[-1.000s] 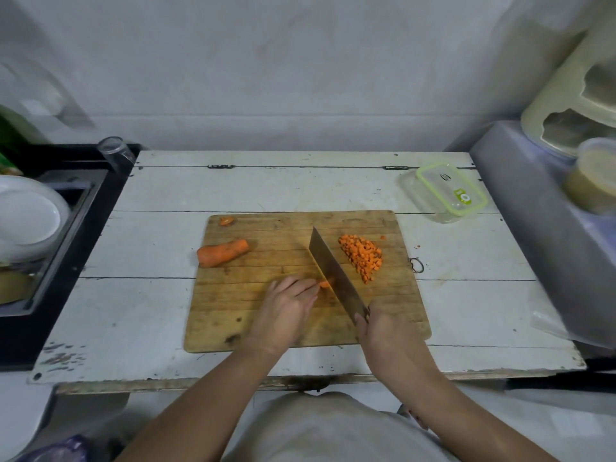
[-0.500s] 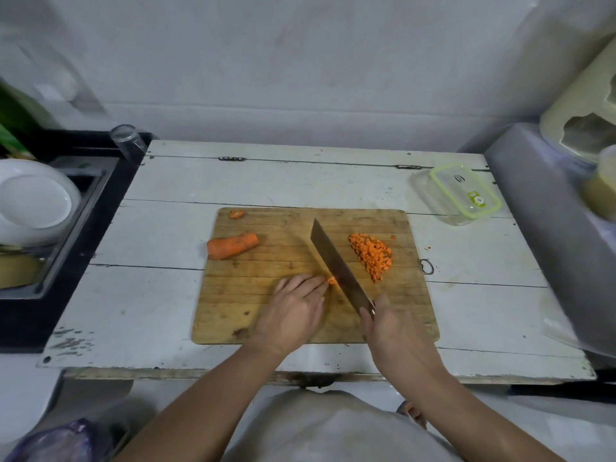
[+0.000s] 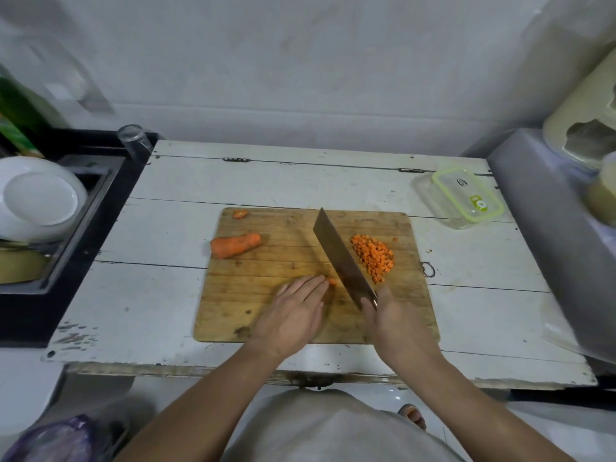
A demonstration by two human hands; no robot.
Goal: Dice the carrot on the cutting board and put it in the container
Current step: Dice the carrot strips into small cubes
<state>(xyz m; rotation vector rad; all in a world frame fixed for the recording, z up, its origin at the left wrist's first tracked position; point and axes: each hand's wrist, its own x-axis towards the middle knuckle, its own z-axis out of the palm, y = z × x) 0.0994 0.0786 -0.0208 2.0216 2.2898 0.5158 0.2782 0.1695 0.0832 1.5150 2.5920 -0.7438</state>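
Two hands work at the near half of the cutting board (image 3: pixel 253 315). Left hand (image 3: pixel 293 315) lies palm down, fingers nearly straight and together, fingertips (image 3: pixel 321 281) pressing a small orange carrot remnant (image 3: pixel 332 281) that shows just past them. Right hand (image 3: pixel 393 315) is clenched round the handle of the cleaver (image 3: pixel 340 258); the handle itself is hidden in the fist. Blade runs diagonally away from that fist, its edge down just right of the left fingertips, close to the remnant.

Beyond the blade, right of it: pile of diced carrot (image 3: pixel 373 256) on the board. Farther from the left fingertips, toward the board's left edge: uncut carrot chunk (image 3: pixel 235 245), whole. At the far left corner: a small carrot end piece (image 3: pixel 240 214).

Farthest, well apart to the right on the white table (image 3: pixel 166 228): clear container (image 3: pixel 463 198), green-rimmed lid apparently on, no carrot visible inside.

Judgement: dicing roughly half done; the chunk is left to cut, and no transfer has begun.
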